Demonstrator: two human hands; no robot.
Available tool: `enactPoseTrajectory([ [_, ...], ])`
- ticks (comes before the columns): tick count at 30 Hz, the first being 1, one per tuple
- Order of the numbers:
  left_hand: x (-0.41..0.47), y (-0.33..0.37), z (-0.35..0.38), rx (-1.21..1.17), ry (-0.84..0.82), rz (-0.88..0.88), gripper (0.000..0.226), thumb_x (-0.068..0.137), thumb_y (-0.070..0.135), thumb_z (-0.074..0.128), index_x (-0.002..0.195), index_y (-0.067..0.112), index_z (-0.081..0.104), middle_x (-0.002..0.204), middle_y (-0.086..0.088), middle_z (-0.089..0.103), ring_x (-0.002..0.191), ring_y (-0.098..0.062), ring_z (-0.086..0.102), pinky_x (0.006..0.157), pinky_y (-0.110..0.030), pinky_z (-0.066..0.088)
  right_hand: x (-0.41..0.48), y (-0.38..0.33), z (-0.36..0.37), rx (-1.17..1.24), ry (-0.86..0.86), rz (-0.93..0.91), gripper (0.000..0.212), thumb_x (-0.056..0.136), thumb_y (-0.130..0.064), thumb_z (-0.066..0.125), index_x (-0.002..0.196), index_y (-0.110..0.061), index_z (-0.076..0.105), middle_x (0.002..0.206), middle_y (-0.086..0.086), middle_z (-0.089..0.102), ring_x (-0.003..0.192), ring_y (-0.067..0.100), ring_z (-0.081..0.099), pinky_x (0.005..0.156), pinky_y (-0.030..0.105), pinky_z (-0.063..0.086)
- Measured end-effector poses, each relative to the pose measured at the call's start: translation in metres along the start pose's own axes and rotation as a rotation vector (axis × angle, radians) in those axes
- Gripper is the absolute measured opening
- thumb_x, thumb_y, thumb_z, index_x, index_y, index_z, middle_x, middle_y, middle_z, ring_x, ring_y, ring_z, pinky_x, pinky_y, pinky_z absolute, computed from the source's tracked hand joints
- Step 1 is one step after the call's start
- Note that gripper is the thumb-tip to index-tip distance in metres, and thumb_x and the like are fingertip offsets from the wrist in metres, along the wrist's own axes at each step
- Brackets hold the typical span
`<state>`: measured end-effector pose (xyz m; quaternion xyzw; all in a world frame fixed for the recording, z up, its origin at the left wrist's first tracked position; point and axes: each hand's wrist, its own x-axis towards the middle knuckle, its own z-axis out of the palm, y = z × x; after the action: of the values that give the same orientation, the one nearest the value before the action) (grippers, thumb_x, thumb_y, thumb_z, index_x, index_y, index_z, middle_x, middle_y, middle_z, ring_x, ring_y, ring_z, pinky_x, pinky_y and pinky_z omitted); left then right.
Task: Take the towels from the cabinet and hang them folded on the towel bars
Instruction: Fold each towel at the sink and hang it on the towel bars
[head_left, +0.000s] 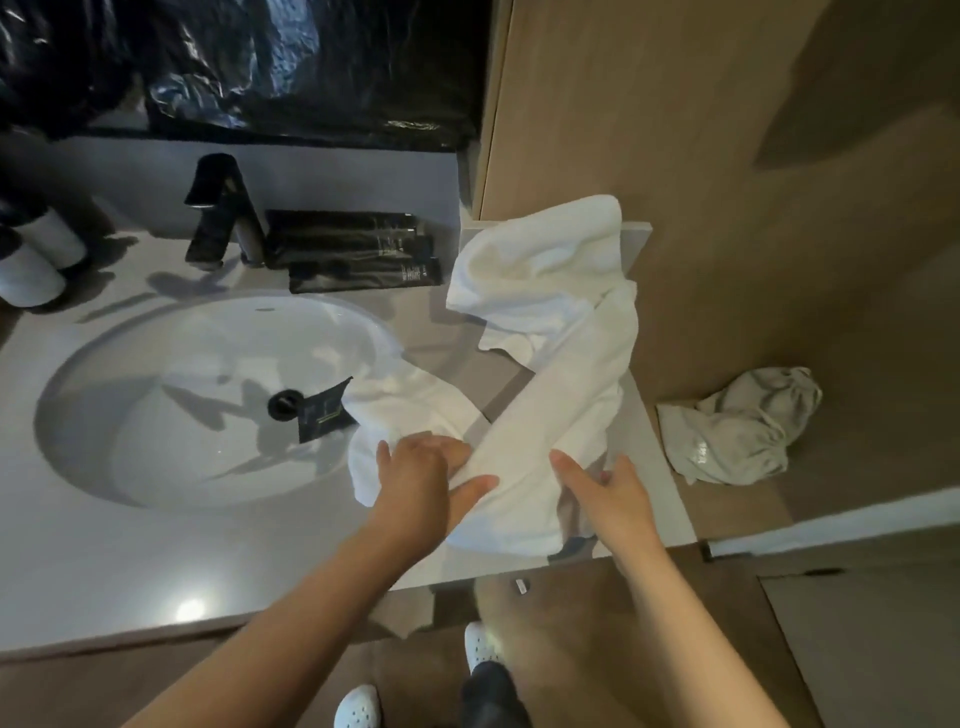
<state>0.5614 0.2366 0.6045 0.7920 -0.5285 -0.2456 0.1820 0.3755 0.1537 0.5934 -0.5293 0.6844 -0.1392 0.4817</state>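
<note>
**Towel sprawled across the bench**

Here's the pale bench (104, 545), with an oval sink (182, 353) sunk into it. A black tap (221, 208) stands at the back rim, and a stack of black packets (358, 249) lies just beside it on the right. Two white cylinders (36, 260) sit at the far left. A white towel (550, 291) lies rumpled along the right end, one fold spilling into the sink beside a black card (324, 410). Down on the brown floor (857, 649), a crumpled grey cloth (737, 426) lies by the wall.
</note>
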Motion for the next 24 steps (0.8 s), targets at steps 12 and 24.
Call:
enactPoseTrajectory([
  [12,0.021,-0.009,0.000,-0.113,-0.099,-0.075,0.042,0.091,0.057,0.050,0.067,0.023,0.045,0.083,0.003,0.058,0.095,-0.022,0.052,0.111,-0.060,0.012,-0.023,0.005,0.008,0.387,0.101,-0.036,0.013,0.096,-0.019,0.051,0.084,-0.014,0.052,0.074,0.014,0.061,0.074,0.023,0.058,0.056,0.026,0.047],
  [24,0.047,0.027,-0.068,-0.396,0.116,0.060,0.032,0.091,0.038,0.063,0.085,0.006,0.062,0.084,-0.006,0.062,0.081,-0.025,0.056,0.068,-0.028,0.042,-0.044,-0.062,-0.060,0.593,0.132,-0.355,0.016,0.096,-0.014,0.052,0.104,-0.020,0.065,0.097,0.001,0.072,0.100,0.023,0.066,0.088,0.041,0.051],
])
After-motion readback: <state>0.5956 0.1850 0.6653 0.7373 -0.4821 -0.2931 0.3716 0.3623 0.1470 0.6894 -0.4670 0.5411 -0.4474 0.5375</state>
